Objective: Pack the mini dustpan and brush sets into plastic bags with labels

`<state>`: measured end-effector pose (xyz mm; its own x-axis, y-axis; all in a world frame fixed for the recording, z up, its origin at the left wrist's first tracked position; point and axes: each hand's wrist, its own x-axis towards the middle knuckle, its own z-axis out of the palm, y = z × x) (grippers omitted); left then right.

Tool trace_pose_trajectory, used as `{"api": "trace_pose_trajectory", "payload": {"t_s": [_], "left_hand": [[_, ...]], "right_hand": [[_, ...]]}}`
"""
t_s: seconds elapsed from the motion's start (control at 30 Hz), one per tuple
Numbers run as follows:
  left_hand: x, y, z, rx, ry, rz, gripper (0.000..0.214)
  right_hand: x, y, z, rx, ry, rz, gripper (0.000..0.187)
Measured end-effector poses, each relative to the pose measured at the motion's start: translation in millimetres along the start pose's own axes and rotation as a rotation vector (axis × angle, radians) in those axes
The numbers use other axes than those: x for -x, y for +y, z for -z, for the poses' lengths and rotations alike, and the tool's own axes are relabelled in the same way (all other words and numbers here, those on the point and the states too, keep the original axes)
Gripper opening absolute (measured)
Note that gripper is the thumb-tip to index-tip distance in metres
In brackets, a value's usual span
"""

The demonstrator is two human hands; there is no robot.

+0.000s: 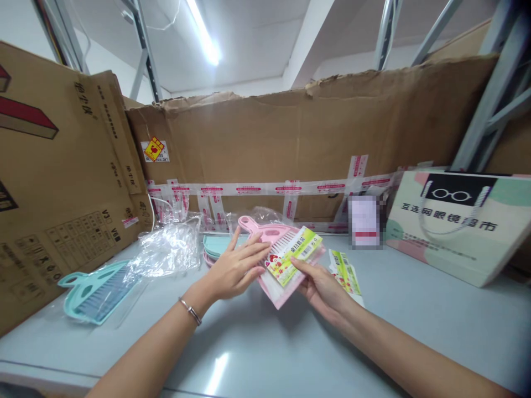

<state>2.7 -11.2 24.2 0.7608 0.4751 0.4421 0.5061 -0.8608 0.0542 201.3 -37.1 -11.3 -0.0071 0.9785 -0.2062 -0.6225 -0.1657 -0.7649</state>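
Note:
A pink dustpan (271, 235) with a small brush on it is raised a little over the table, its handle toward the back left. My right hand (326, 287) grips its near right edge, thumb pressing a printed yellow-green label card (295, 255) against it. My left hand (238, 265) lies along the dustpan's left side, fingers stretched out and spread. Behind my left hand sit turquoise dustpans (215, 246), partly hidden, with a pink edge under them. More label cards (346, 273) lie just right of my right hand.
At left a turquoise dustpan with brush (99, 290) lies in clear wrap. Crumpled clear plastic bags (170, 246) are heaped behind it. Cardboard boxes (249, 143) wall the back and left of the grey table (257, 354). A paper gift bag (456, 221) stands at right.

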Motion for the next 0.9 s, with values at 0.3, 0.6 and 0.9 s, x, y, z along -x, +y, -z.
{"api": "trace_pose_trajectory", "payload": {"t_s": [0.3, 0.6, 0.9], "left_hand": [[2.3, 5.4, -4.4, 0.189, 0.210, 0.030, 0.039], [-14.4, 13.7, -28.2, 1.088, 0.505, 0.852, 0.062], [-17.0, 42.7, -38.5, 1.337, 0.496, 0.752, 0.058]], "right_hand": [[-1.0, -1.8, -0.2, -0.181, 0.071, 0.110, 0.032], [2.0, 3.5, -1.6, -0.207, 0.052, 0.195, 0.044], [3.8, 22.2, -4.0, -0.143, -0.012, 0.143, 0.032]]}}
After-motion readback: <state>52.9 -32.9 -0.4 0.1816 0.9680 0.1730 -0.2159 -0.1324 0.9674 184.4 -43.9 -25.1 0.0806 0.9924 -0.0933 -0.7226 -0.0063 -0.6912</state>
